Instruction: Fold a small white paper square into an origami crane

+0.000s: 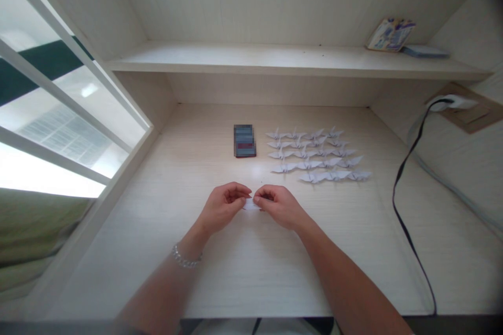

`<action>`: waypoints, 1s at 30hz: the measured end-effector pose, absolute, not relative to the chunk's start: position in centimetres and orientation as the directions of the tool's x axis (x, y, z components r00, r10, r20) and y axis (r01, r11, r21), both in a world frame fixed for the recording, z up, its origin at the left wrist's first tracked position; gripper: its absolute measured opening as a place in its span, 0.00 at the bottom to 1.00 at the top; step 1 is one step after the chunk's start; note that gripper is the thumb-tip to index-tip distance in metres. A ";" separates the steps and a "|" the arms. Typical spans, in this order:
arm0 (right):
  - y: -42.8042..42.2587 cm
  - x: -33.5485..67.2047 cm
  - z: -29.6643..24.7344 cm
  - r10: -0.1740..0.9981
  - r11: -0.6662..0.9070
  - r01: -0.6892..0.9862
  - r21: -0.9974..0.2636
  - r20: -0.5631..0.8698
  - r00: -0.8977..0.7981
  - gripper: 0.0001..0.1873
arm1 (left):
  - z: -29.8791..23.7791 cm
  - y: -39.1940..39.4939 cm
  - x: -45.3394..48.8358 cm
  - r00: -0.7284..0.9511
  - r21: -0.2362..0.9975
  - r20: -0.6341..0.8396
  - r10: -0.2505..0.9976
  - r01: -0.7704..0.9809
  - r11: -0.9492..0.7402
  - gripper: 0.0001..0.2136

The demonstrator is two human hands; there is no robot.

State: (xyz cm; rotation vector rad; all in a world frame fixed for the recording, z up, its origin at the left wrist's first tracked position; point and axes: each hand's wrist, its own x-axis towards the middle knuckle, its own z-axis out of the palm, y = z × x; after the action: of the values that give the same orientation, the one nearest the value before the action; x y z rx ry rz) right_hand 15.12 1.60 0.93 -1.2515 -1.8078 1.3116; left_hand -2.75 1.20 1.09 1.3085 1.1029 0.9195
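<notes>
Between my two hands is a small white piece of paper (251, 204), held low over the desk. My left hand (225, 205) pinches its left end between thumb and fingers. On the other end, the thumb and forefinger of my right hand (280, 205) are closed. Parts of the paper are covered by my fingertips, so its folds cannot be made out. Behind my right hand stand several rows of white folded paper cranes (310, 152). Straight beyond my hands lies a dark rectangular object (244, 141) with a reddish edge, its face blurred out.
A pale wooden desk (157, 251) is under my hands, with a shelf (251, 57) above its back. On the shelf's right lie a colourful packet (391, 34) and a flat bluish item (424, 51). A black cord (394, 193) runs from the wall socket (467, 107) down the right side.
</notes>
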 end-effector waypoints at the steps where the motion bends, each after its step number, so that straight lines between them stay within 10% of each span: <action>1: 1.6 15.1 1.0 0.916 0.090 0.359 -0.929 -0.064 -0.395 0.07 | 1.0 1.2 -2.7 0.256 0.994 -0.089 0.962 0.083 0.070 0.08; 30: 1.2 14.8 2.0 0.926 0.237 0.510 -0.827 0.034 -0.376 0.08 | 0.4 0.9 -2.3 0.257 0.990 -0.017 0.966 0.137 -0.019 0.06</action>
State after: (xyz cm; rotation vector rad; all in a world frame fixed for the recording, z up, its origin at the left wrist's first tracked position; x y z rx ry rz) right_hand 14.80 1.16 2.05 -1.3091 -1.9829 1.0220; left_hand -2.27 0.86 0.45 1.4223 1.1101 0.9463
